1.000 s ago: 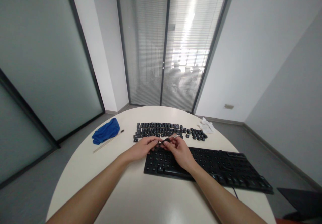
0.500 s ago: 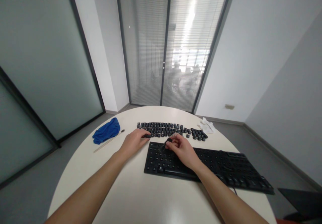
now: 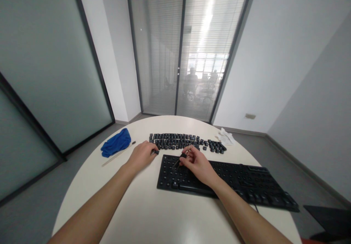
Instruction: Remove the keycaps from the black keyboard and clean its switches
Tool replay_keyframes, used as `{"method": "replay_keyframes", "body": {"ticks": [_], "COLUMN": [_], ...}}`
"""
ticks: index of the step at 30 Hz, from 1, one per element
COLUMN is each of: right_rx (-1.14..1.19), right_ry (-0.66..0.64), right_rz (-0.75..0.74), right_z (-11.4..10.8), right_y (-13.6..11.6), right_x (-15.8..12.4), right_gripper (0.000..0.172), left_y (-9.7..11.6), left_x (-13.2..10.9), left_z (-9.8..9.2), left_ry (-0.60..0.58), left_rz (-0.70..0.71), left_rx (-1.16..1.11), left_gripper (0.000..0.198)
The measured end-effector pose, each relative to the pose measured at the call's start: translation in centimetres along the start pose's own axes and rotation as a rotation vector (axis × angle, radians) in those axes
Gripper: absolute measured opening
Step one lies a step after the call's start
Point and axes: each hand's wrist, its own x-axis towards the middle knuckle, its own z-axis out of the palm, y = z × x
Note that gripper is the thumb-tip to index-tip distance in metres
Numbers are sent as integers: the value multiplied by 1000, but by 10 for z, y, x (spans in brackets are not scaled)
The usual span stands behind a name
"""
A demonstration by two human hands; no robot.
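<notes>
My left hand (image 3: pixel 143 154) is beside the left end of the laid-out keycaps (image 3: pixel 175 142). Its fingers are pinched on a black keycap (image 3: pixel 156 151) low over the white table. My right hand (image 3: pixel 197 164) is closed on a keycap puller (image 3: pixel 182 156) with a dark handle and thin wire prongs. The prongs point down and left over the left part of the black keyboard (image 3: pixel 167 176). Most of the keyboard's keys are off there, while a few keys, including the long space bar (image 3: pixel 193 187), still sit along its near edge.
On the left of the round table (image 3: pixel 131 211) lie a blue cloth (image 3: pixel 116 142) and a thin stick brush (image 3: pixel 117 155) with a dark tip. Crumpled white tissue (image 3: pixel 226 137) sits at the back right. A dark chair-like object (image 3: pixel 329 218) stands at the lower right.
My left hand has drawn back a little left and toward me with the keycap. My right hand has barely shifted, its puller tilting slightly.
</notes>
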Motion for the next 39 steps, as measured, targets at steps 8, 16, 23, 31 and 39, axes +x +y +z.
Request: {"method": "replay_keyframes", "body": {"ticks": [8, 16, 23, 31, 39], "right_rx": [40, 27, -29, -44, -71], "right_ry": [-32, -42, -118, -146, -202], "right_rz": [7, -29, -50, -55, -51], "right_z": [1, 2, 1, 2, 4], "right_y": [-2, -5, -10, -16, -16], "right_x": [-1, -4, -8, -10, -11], "right_gripper": [25, 25, 23, 20, 21], "left_y": [-4, 0, 11, 34, 36], "left_x": [0, 0, 0, -6, -10], "left_z": [0, -3, -11, -17, -16], "left_ry": [-12, -34, -11, -177, -311], "left_rz": [-33, -32, -45, 226, 354], "left_rx": [76, 57, 18, -234, -383], "left_gripper": [17, 15, 16, 17, 48]}}
